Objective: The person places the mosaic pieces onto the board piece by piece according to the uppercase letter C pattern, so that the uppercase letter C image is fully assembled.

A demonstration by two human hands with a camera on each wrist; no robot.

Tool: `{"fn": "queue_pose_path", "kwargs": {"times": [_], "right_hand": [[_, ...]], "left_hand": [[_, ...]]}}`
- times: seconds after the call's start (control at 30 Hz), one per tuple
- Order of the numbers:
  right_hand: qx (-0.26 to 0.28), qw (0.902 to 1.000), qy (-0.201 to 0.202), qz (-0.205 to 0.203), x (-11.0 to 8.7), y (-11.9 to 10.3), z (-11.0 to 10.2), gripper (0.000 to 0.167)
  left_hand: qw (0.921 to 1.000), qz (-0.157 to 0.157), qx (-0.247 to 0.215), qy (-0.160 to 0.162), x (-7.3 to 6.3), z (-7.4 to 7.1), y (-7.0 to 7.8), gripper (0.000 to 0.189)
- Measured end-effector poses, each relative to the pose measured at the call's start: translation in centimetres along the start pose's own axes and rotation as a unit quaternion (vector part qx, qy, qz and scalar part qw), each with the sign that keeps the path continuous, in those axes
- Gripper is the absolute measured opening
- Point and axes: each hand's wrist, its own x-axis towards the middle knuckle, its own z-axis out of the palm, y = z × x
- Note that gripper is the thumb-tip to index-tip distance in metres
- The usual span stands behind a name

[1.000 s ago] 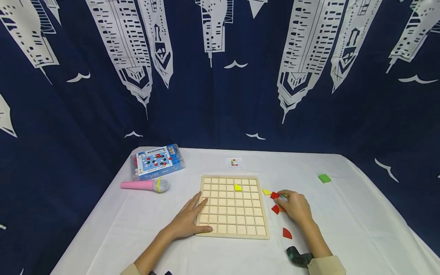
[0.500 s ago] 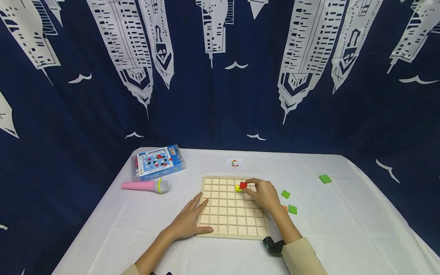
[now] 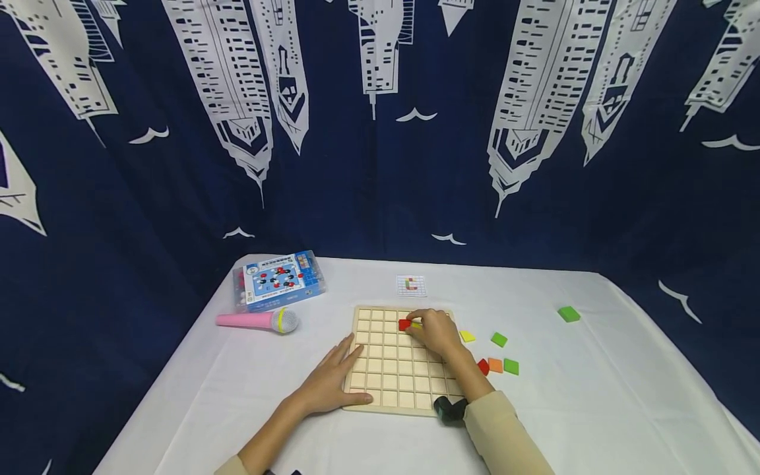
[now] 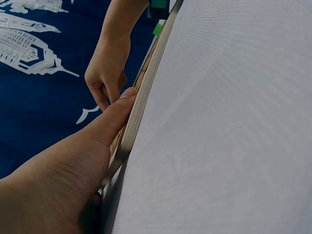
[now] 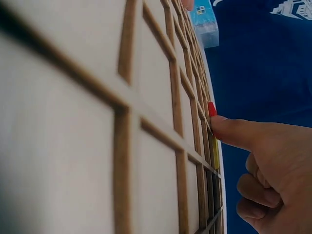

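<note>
A square wooden grid board lies on the white table. My left hand rests on its left edge with fingers spread; in the left wrist view the thumb lies along the frame. Near the board's far edge my right hand pinches a red tile at a cell just left of a yellow tile, which the fingers partly cover. The right wrist view has the thumb against the red tile, with the yellow tile beside it. Whether the red tile is fully seated, I cannot tell.
Right of the board lie loose tiles: yellow, green, orange and red. A larger green piece is farther right. Behind the board is a pattern card. A pink microphone and blue box sit left.
From the loose tiles at the right, my right hand has carried the red tile leftward over the board, past the yellow tile to its left side. My left hand stays on the board's edge.
</note>
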Motion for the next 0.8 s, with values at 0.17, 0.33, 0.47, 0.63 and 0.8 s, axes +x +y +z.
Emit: {"fn": "queue_pose_path", "kwargs": {"times": [0.17,0.33,0.47,0.63,0.8], "right_hand": [[0.000,1.0000,-0.004,0.001,-0.2,0.2,0.0,0.023],[0.002,0.9999,-0.012,0.003,-0.2,0.3,0.0,0.025],[0.026,0.9995,-0.009,0.015,-0.8,0.5,-0.7,0.032],[0.033,0.9983,0.018,0.044,-2.4,1.8,-2.9,0.033],[-0.005,0.9948,0.060,0.082,-4.4,4.2,-4.9,0.033]], "left_hand": [[1.0000,0.003,0.001,0.001,0.0,0.0,0.1,0.100],[1.0000,0.005,0.000,0.004,0.0,0.0,0.2,0.099],[1.0000,0.002,0.002,0.000,0.0,0.0,0.2,0.100],[1.0000,0.002,0.004,-0.002,0.0,0.1,0.2,0.101],[1.0000,-0.002,0.004,-0.002,0.1,0.3,0.0,0.101]]}}
